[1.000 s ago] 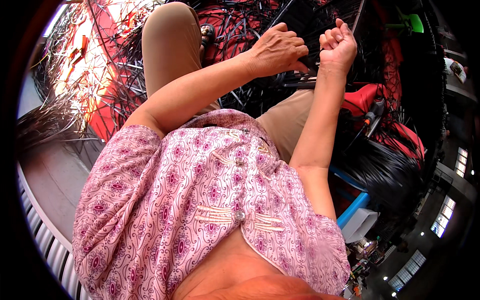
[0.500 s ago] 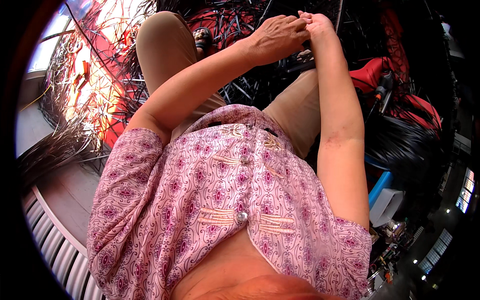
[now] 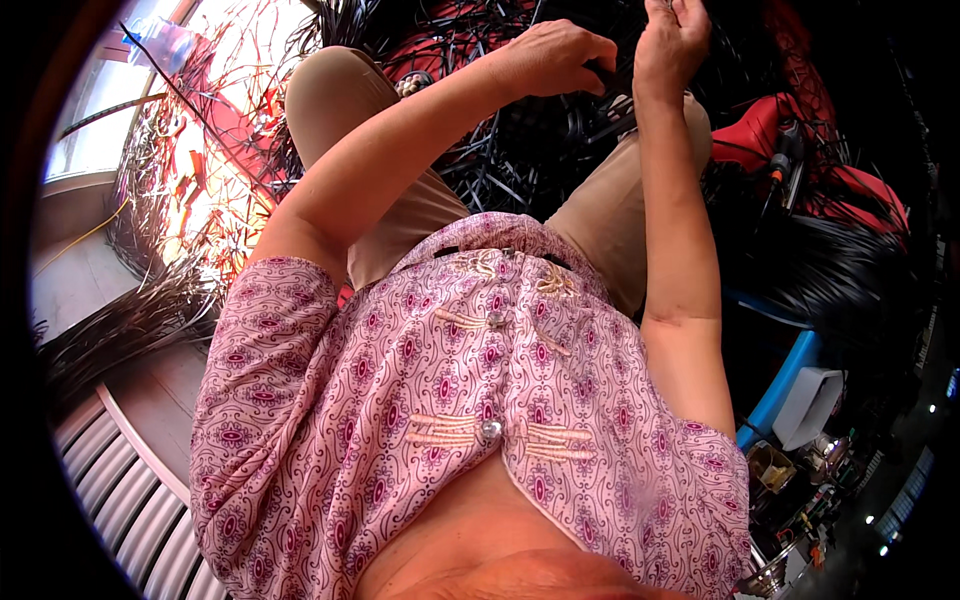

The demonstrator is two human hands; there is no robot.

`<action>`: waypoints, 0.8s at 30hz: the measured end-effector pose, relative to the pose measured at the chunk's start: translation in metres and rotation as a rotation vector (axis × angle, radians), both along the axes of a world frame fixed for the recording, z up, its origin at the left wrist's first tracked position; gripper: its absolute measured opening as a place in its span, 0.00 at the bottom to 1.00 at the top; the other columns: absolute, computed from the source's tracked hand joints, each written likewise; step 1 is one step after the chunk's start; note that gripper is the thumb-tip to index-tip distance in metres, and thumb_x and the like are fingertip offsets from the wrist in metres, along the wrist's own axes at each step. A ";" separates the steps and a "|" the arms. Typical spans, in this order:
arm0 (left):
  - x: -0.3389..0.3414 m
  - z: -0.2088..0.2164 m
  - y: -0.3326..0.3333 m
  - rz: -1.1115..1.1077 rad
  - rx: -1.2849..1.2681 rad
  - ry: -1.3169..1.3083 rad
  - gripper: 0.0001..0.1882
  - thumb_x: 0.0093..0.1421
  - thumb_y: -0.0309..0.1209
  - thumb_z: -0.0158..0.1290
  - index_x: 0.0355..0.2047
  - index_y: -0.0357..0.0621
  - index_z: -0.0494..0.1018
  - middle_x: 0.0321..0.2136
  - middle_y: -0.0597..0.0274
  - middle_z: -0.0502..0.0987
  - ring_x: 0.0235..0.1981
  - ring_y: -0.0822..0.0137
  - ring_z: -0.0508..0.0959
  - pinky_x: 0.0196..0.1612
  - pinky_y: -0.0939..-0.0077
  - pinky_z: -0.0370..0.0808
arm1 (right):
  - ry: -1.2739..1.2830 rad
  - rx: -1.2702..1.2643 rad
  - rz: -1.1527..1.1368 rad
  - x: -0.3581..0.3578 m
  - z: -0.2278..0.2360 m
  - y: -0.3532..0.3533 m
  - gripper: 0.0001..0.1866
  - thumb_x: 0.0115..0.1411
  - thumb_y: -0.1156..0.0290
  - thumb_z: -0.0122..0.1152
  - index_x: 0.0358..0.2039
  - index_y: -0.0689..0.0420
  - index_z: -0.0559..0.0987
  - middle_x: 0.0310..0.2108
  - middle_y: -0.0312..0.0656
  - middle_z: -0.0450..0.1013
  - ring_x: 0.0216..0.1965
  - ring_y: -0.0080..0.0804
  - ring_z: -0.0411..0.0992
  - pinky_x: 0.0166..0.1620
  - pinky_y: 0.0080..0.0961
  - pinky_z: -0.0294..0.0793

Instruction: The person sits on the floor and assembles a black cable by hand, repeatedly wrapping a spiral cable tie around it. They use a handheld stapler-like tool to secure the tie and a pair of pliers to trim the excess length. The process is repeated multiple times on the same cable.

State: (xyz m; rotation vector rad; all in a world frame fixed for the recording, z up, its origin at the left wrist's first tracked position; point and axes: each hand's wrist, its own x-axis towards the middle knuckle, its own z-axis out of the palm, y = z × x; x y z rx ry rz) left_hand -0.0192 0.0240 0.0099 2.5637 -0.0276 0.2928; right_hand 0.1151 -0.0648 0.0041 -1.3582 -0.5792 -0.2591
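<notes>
My left hand is over the gap between my knees, its fingers curled toward the thumb. A dark thing shows at its fingertips, but I cannot make out what it is. To its right and a little higher, my right hand has its fingers bent together at the picture's top edge. What they pinch, if anything, is hidden. The two hands are apart. Below and around them lies a tangle of thin black strips.
A bundle of black strips lies at my right, near a red object and a dark tool with an orange ring. A white container stands beside a blue edge. Grey slats are at the left.
My hands were together and have come apart. The right hand has risen toward the top edge; the left stays over the strips. The whole view has shifted slightly.
</notes>
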 end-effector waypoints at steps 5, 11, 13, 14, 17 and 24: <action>-0.003 0.002 0.011 -0.076 -0.176 0.041 0.16 0.52 0.31 0.66 0.40 0.40 0.77 0.31 0.55 0.83 0.34 0.59 0.84 0.41 0.67 0.78 | 0.260 -0.171 0.217 -0.078 0.023 -0.093 0.10 0.68 0.74 0.56 0.45 0.63 0.81 0.39 0.40 0.80 0.37 0.26 0.77 0.43 0.22 0.77; 0.002 0.002 0.019 -0.144 -0.159 0.025 0.16 0.51 0.31 0.66 0.38 0.38 0.76 0.30 0.55 0.81 0.34 0.60 0.82 0.41 0.67 0.77 | -0.312 -0.661 0.043 -0.090 -0.055 -0.104 0.09 0.62 0.79 0.58 0.42 0.60 0.81 0.35 0.44 0.78 0.37 0.40 0.78 0.41 0.32 0.78; 0.004 -0.002 0.023 -0.145 -0.179 0.048 0.16 0.51 0.31 0.66 0.37 0.38 0.76 0.29 0.56 0.80 0.33 0.61 0.81 0.40 0.67 0.76 | -0.473 -0.734 -0.009 -0.087 -0.063 -0.101 0.13 0.60 0.79 0.61 0.46 0.58 0.80 0.36 0.41 0.77 0.36 0.38 0.78 0.40 0.32 0.78; 0.004 -0.003 0.023 -0.144 -0.190 0.056 0.15 0.51 0.30 0.66 0.37 0.38 0.76 0.29 0.56 0.80 0.33 0.61 0.81 0.39 0.67 0.76 | -0.507 -0.737 -0.013 -0.087 -0.066 -0.100 0.15 0.59 0.79 0.62 0.48 0.57 0.79 0.37 0.41 0.76 0.37 0.38 0.78 0.41 0.33 0.78; 0.006 -0.002 0.025 -0.160 -0.208 0.104 0.15 0.50 0.30 0.66 0.36 0.38 0.77 0.28 0.57 0.79 0.32 0.63 0.79 0.39 0.68 0.75 | -0.450 -0.767 0.053 -0.088 -0.075 -0.101 0.22 0.57 0.79 0.64 0.53 0.54 0.75 0.44 0.42 0.75 0.43 0.45 0.76 0.47 0.39 0.76; 0.004 0.002 0.023 -0.153 -0.195 0.095 0.16 0.49 0.30 0.67 0.36 0.39 0.77 0.29 0.59 0.79 0.33 0.65 0.79 0.39 0.70 0.75 | -0.602 -0.631 0.098 -0.093 -0.068 -0.110 0.19 0.55 0.78 0.66 0.49 0.51 0.80 0.43 0.40 0.74 0.41 0.42 0.75 0.42 0.37 0.77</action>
